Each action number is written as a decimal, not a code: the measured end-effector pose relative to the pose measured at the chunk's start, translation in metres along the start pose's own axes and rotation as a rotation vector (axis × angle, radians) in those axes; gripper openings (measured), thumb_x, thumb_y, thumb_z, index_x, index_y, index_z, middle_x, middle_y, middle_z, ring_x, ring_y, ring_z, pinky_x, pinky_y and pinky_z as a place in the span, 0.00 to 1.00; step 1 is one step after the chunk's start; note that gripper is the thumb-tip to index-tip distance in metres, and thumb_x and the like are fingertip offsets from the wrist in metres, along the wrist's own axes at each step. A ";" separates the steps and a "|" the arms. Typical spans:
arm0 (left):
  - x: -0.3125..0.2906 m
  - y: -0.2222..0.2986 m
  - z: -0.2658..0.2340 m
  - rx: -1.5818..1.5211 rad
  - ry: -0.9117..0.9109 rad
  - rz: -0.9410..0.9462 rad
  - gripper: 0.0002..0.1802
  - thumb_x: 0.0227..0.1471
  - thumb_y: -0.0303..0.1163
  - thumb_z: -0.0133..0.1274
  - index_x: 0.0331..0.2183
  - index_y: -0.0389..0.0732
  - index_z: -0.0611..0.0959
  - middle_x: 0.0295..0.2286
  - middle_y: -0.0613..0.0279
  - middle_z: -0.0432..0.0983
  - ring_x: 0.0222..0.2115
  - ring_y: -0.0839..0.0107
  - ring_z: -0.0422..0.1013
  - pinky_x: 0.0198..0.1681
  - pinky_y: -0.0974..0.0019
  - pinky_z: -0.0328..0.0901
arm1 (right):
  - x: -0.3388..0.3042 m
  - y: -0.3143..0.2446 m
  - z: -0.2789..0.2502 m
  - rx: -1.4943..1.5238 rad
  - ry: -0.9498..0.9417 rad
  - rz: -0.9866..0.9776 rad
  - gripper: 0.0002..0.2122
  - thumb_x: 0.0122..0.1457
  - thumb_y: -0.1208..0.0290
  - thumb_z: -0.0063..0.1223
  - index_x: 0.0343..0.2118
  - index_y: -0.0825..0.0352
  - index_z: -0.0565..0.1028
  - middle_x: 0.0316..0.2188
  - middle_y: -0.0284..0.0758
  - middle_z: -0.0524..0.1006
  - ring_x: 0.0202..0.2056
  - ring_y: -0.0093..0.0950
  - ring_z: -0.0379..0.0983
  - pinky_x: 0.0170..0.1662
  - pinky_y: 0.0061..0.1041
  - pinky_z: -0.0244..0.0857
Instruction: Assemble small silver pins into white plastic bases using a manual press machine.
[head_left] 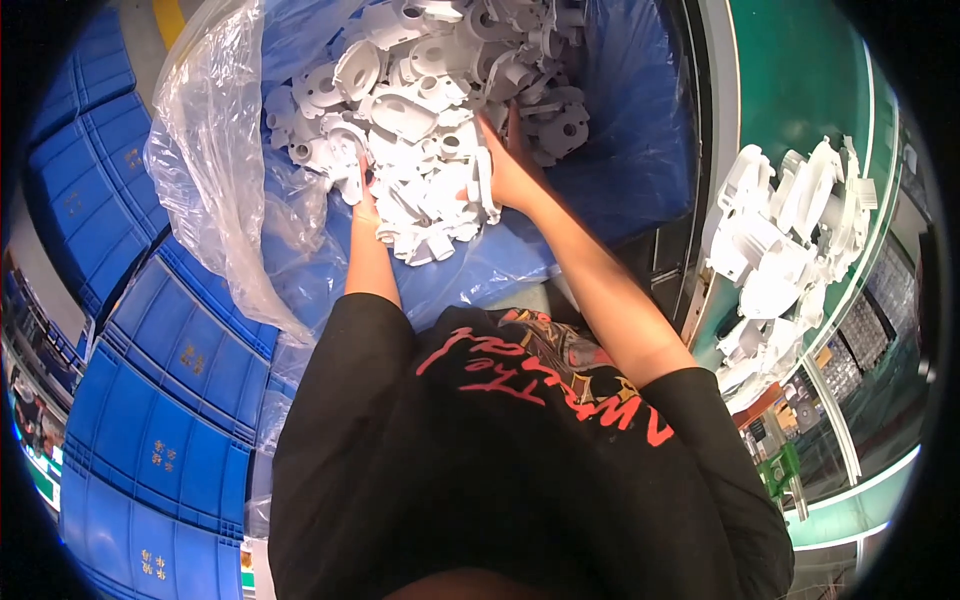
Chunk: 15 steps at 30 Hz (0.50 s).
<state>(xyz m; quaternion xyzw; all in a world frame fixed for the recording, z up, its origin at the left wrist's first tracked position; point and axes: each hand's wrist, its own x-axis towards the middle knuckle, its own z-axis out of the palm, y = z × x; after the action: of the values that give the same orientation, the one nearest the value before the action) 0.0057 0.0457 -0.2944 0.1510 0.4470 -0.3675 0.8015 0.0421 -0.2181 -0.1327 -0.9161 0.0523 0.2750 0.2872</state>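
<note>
A large heap of white molded plastic parts (405,117), many with round holes and short tubes, fills a bin lined with clear plastic film. Both of my arms reach into it. My left hand (367,190) is at the near left side of a cluster of these parts, its fingers mostly hidden among them. On the cluster's right side, my right hand (508,178) presses in with its fingers partly showing between the pieces. The bunch of white parts (425,205) sits gripped between my two hands, at the near edge of the heap.
Clear plastic film (215,150) drapes over the bin's left side. Blue plastic crates (160,450) stand in rows at the left. To the right, more white parts (775,250) are piled on a green surface (790,70), beyond the bin's dark edge (708,120).
</note>
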 end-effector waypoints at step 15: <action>0.005 -0.011 0.004 0.200 -0.135 0.121 0.40 0.49 0.63 0.38 0.54 0.43 0.64 0.50 0.57 0.65 0.49 0.60 0.63 0.53 0.55 0.59 | 0.001 0.008 -0.008 0.142 -0.129 0.121 0.55 0.27 0.54 0.71 0.61 0.58 0.48 0.58 0.58 0.43 0.59 0.51 0.46 0.58 0.41 0.50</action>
<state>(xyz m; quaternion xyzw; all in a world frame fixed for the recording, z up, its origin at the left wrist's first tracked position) 0.0019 0.0342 -0.2954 0.2318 0.3430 -0.3704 0.8315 0.0444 -0.2292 -0.1315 -0.8689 0.1082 0.3459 0.3371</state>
